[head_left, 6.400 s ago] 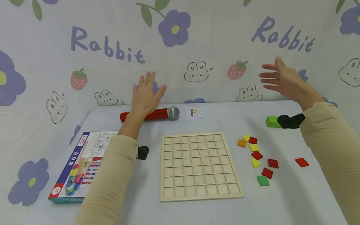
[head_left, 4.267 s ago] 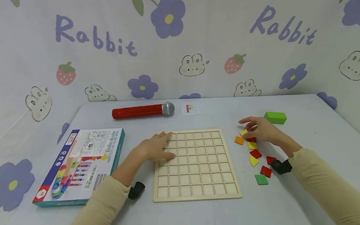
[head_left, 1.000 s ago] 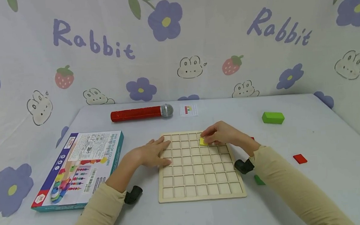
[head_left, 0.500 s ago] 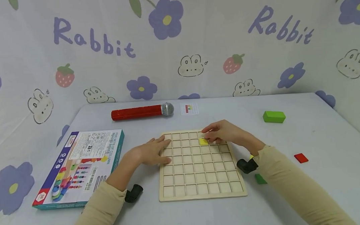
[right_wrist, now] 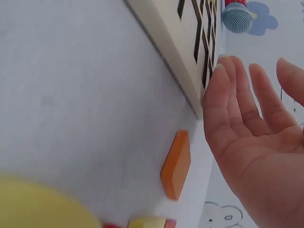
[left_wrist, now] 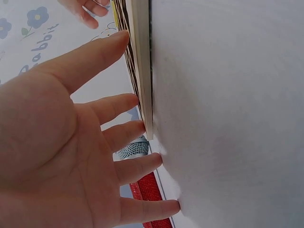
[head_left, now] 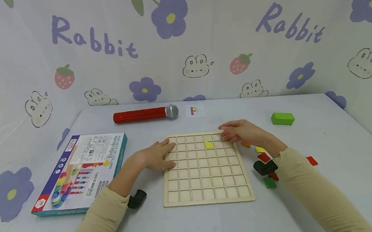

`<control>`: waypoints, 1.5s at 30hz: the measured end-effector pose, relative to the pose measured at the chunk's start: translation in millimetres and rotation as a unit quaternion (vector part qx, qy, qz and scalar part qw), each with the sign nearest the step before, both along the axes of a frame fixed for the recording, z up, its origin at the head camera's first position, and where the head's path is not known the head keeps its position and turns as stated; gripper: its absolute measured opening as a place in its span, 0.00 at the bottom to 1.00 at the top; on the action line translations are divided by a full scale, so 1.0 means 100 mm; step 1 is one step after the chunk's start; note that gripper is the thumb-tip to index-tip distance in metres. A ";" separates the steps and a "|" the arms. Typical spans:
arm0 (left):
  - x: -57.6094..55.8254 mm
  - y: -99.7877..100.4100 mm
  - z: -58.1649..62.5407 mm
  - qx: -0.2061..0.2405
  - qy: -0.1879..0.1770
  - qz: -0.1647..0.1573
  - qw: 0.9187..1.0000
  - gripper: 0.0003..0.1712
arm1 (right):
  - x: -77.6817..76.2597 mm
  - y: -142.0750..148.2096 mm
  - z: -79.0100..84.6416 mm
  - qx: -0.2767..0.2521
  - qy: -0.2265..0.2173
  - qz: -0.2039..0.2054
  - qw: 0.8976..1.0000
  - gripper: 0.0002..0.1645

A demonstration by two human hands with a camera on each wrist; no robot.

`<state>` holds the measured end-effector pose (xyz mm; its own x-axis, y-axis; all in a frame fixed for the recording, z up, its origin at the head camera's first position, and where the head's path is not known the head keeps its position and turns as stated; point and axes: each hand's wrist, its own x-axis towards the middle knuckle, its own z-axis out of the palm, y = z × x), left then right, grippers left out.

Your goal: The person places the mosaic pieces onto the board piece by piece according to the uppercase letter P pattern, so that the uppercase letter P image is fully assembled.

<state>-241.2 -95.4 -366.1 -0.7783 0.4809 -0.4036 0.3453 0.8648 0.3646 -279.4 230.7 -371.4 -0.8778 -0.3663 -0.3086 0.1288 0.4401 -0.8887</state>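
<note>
A square wooden grid board (head_left: pixel 207 182) lies flat on the table, and one yellow tile (head_left: pixel 209 144) sits in a cell of its second row from the back. My left hand (head_left: pixel 155 157) rests spread on the board's left edge; the left wrist view shows the thumb and two fingertips at the board's side, with the other fingers (left_wrist: pixel 142 168) reaching to the tablecloth. Over the back right corner hovers my right hand (head_left: pixel 246 132), fingers loosely bent and holding nothing. An orange tile (right_wrist: pixel 175 166) lies just beside that corner in the right wrist view.
Right of the board lie a yellow tile (head_left: pixel 260 149), red tiles (head_left: pixel 264 157) and a green tile (head_left: pixel 270 182), partly under my right wrist. A green block (head_left: pixel 282 118), a red microphone (head_left: pixel 140 115) and a pattern card (head_left: pixel 194 111) lie behind; a flat box (head_left: pixel 82 172) is at left.
My right hand took a yellow tile from the right side, set it in a board cell and let go, then drew back rightward. My left hand came down onto the board's left edge and stayed.
</note>
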 end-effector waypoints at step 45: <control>0.00 -0.02 0.00 0.003 0.006 -0.006 1.000 0.42 | 0.15 0.54 -0.08 0.182 0.168 0.045 0.968 0.27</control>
<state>-241.2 -97.0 -365.8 -0.7769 0.4932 -0.3913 0.3608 0.8582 0.3652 -264.0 285.1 -379.1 -0.9208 -0.3662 -0.1344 -0.1934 0.7278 -0.6579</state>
